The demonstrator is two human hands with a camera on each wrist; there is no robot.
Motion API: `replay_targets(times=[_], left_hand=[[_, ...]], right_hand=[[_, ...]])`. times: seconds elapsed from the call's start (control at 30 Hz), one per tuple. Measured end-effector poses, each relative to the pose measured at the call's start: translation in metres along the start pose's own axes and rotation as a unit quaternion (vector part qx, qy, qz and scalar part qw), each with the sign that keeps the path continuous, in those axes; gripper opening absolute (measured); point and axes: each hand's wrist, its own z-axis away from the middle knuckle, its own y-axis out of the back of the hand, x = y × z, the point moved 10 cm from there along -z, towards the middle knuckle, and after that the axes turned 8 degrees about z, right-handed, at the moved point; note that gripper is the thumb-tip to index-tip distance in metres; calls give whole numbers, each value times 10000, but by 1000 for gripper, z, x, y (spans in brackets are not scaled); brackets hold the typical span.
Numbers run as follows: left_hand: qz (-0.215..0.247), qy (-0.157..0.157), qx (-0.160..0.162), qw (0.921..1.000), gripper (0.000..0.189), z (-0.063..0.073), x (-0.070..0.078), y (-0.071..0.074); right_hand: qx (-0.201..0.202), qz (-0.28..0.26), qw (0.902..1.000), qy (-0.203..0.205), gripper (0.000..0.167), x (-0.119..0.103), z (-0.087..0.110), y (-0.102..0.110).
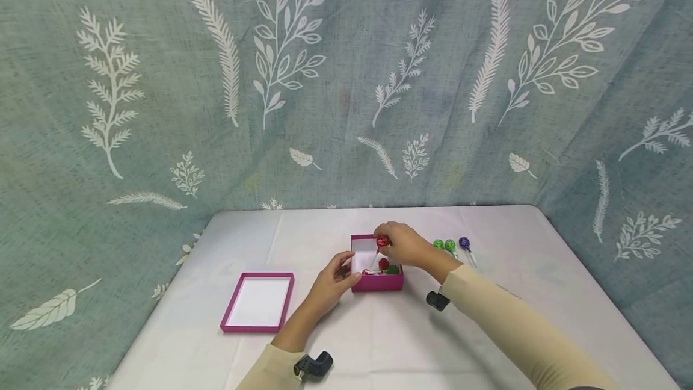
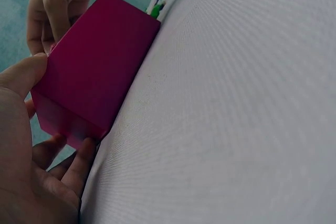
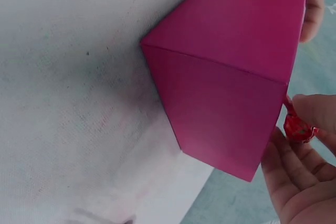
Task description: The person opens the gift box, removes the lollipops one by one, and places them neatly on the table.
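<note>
A magenta box [image 1: 378,283] with a white inside stands uncovered on the table, a red lollipop [image 1: 384,263] and a green lollipop [image 1: 393,270] lying in its front part. My left hand [image 1: 326,287] holds the box at its left side, thumb near the front corner and fingers [image 2: 79,166] against the side wall. Between thumb and fingers, my right hand [image 1: 407,245] pinches a wrapped red lollipop [image 3: 298,128] by its head, over the box's right rim. Its white stick points down into the box.
To the right of the box lie two green lollipops [image 1: 450,246] and a purple lollipop [image 1: 464,242]. A magenta-rimmed lid [image 1: 258,301] lies inside-up at the left. White cloth covers the table [image 1: 400,342]; a leaf-patterned curtain [image 1: 346,89] hangs behind.
</note>
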Motion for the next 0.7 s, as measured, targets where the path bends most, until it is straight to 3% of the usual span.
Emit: replay_targets(times=[0.3, 0.4, 0.57, 0.7], left_hand=[[18, -40, -122, 9999, 55, 12, 35, -4], [21, 8, -78, 10000, 55, 11, 32, -3], [-20, 63, 27, 10000, 61, 3, 4, 0], [-70, 102, 28, 9999, 62, 2, 1, 0]], right_hand=[[208, -92, 9996, 151, 26, 0, 5, 10], [239, -194, 9994, 150, 26, 0, 6, 12], [387, -269, 9985, 268, 26, 0, 7, 17], [461, -181, 9981, 366, 27, 0, 9, 23]])
